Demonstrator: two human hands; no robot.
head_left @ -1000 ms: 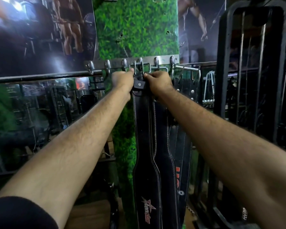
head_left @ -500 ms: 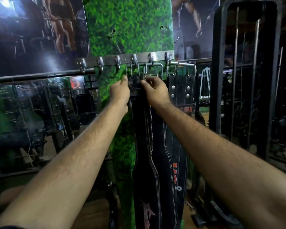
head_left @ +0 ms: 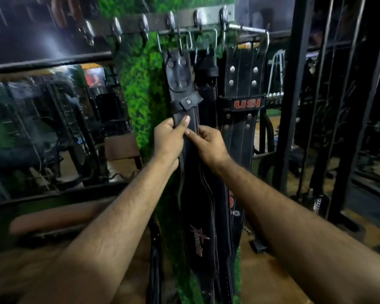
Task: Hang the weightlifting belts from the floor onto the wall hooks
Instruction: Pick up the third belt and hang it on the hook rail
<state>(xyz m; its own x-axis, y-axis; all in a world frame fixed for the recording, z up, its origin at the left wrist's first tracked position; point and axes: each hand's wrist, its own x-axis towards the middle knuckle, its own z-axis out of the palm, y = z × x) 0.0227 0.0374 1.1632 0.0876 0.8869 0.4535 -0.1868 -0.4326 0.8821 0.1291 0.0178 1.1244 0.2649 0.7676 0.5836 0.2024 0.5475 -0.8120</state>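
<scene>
Your left hand (head_left: 168,137) and right hand (head_left: 208,143) are pinching, close together, the black belt (head_left: 185,119) that is hanging from the hook rail (head_left: 184,17), just beside the USI belt (head_left: 242,91).

A wall mirror (head_left: 53,128) on the left reflects gym machines. A green grass-like panel (head_left: 138,88) runs down the wall. A black metal frame (head_left: 292,84) stands at the right.

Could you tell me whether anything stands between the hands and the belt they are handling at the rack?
Nothing visible does: the left hand and right hand already hold the black belt, which hangs from the hook rail.
</scene>
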